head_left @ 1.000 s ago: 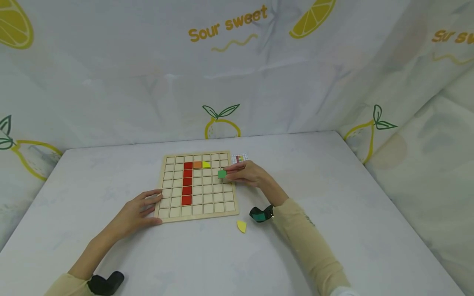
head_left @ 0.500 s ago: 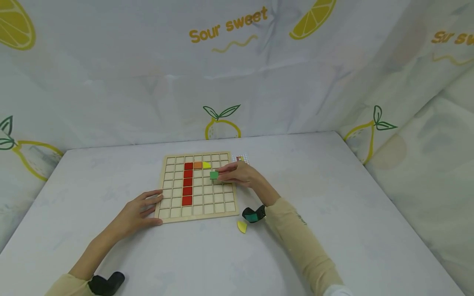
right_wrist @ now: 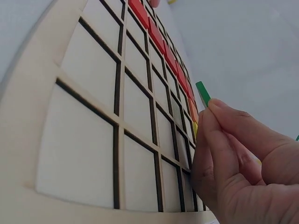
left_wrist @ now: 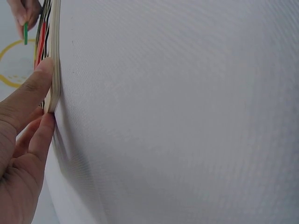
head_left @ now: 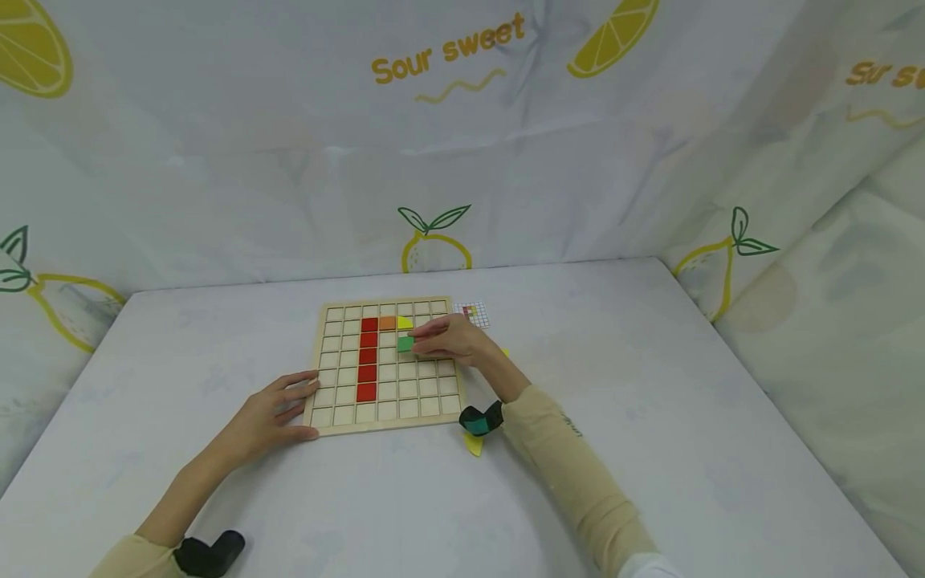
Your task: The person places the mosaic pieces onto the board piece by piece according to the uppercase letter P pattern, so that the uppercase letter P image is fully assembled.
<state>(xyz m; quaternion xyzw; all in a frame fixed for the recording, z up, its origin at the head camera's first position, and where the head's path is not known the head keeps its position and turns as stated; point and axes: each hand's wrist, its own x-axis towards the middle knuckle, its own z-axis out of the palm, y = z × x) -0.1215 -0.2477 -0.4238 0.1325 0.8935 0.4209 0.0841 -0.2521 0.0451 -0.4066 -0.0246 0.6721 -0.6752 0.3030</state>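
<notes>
A wooden grid board (head_left: 390,426) lies on the table. My right hand (head_left: 458,341) pinches a green square tile (head_left: 405,344) between thumb and fingertips. In the right wrist view the green tile (right_wrist: 203,94) is tilted and held above the grid. A column of red tiles (head_left: 367,356) fills cells left of the board's middle. Beside its top are an orange tile (head_left: 387,323) and a yellow curved-edge tile (head_left: 405,323). My left hand (head_left: 263,421) rests against the board's left edge, fingers spread, thumb at the near corner; the left wrist view shows its digits touching the edge.
A small printed card with a coloured grid (head_left: 480,315) lies beyond the board's right edge, partly behind my right hand. A yellow quarter-round piece (head_left: 474,446) sits in front of the board, partly under the right wrist's black camera (head_left: 480,419). Another yellow bit (head_left: 505,352) shows behind the right wrist.
My right hand has moved left over the board, carrying the green tile from the right-hand columns to below the yellow tile. The left hand stays at the board's edge.
</notes>
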